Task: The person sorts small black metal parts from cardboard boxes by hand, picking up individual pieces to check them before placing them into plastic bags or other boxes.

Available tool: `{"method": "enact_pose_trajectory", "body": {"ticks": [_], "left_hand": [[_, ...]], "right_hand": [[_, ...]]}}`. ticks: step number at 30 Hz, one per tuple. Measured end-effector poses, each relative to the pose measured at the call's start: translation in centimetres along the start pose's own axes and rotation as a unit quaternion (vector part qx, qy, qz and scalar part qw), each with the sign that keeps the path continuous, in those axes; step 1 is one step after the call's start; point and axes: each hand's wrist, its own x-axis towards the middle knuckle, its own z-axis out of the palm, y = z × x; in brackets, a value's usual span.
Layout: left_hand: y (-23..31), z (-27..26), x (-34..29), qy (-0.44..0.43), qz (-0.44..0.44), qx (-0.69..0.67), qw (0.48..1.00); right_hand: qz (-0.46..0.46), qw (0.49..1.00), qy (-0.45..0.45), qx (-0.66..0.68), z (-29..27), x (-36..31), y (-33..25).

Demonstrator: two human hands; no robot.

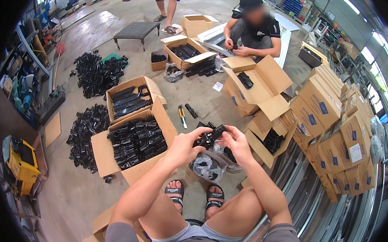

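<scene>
My left hand (186, 142) is closed around a black plastic fitting (206, 139), with its thumb and forefinger on either side. My right hand (237, 143) pinches a short dark block-like end piece (219, 131) against that fitting; whether the two are joined I cannot tell. Just below my hands a small carton holds a clear plastic bag (208, 166) of dark parts. Beyond them a yellow-and-black utility knife (183, 116) lies on the concrete floor beside a single black part (191, 110).
On the left, open cartons (149, 173) hold rows of black fittings, with loose piles (88, 137) alongside. More open cartons (269, 140) stand right. Stacked closed boxes (320, 105) and long metal profiles (306, 199) line the right side. A co-worker (255, 32) crouches ahead, handling a small dark part.
</scene>
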Motion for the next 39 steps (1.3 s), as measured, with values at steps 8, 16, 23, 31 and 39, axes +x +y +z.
{"method": "enact_pose_trajectory", "body": {"ticks": [8, 16, 23, 31, 39], "left_hand": [[-0.3, 0.2, 0.6, -0.035, -0.02, -0.207, 0.978], [0.0, 0.7, 0.5, -0.042, -0.015, -0.199, 0.979], [0.1, 0.9, 0.3, -0.059, -0.015, -0.166, 0.984], [-0.9, 1.8, 0.2, -0.066, -0.012, -0.264, 0.962], [-0.9, 1.9, 0.7, -0.094, -0.035, -0.297, 0.95]], "right_hand": [[-0.065, 0.993, 0.044, 0.083, 0.7, -0.3, -1.0], [-0.07, 0.993, 0.052, 0.079, 0.6, -0.4, -0.9], [-0.053, 0.993, 0.079, 0.07, 0.8, -0.4, -0.6], [-0.035, 0.995, 0.068, 0.062, 0.8, -0.4, -0.7], [-0.045, 0.994, 0.097, 0.035, 0.9, -0.5, -0.9]]}}
